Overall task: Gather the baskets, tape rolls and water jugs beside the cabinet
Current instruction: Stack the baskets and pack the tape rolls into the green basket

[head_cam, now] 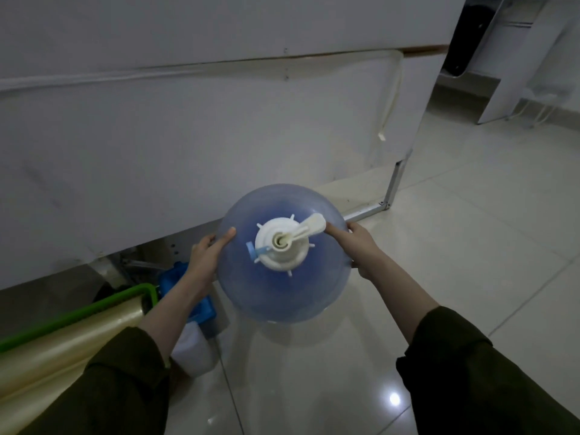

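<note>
i've got my left hand (pixel 205 257) and right hand (pixel 359 246) cupped round the sides of the water jug (pixel 282 296), looks empty so probably light but slippery.

readable text: none | water jug (pixel 282 293): no label or print legible on the blue shell | white pump cap (pixel 279 246): no marking legible | yellowish film roll (pixel 62 334): no print legible | blue plastic item (pixel 171 277): too dim to tell
</note>
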